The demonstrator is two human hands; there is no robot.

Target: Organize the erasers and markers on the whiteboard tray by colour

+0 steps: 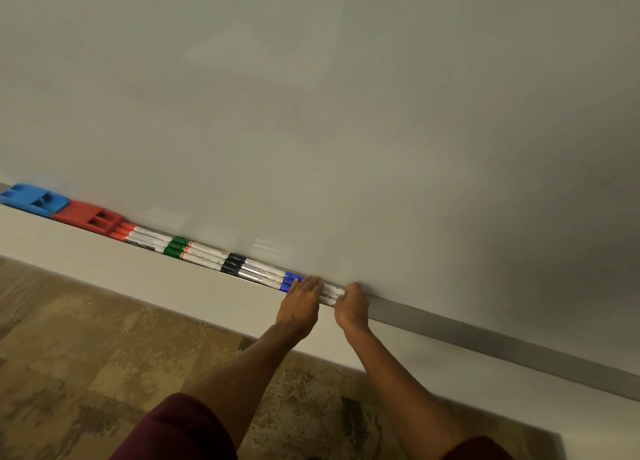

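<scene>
A grey whiteboard tray (pixel 485 338) runs from upper left to lower right. On it, from the left, lie a blue eraser (pixel 33 198), a red eraser (pixel 88 216), red-capped markers (pixel 143 238), green-capped markers (pixel 194 252), black-capped markers (pixel 254 269) and blue-capped markers (pixel 329 293). My left hand (pixel 299 305) rests with flat fingers on the blue markers just past their caps. At the right end of the same markers, my right hand (pixel 351 307) curls its fingers against them. Parts of the blue markers are hidden under both hands.
The whiteboard (pixel 346 113) fills the upper view. A white wall strip (pixel 104 262) runs below the tray, over a patterned brown floor (pixel 86 338). The tray to the right of my hands holds nothing visible.
</scene>
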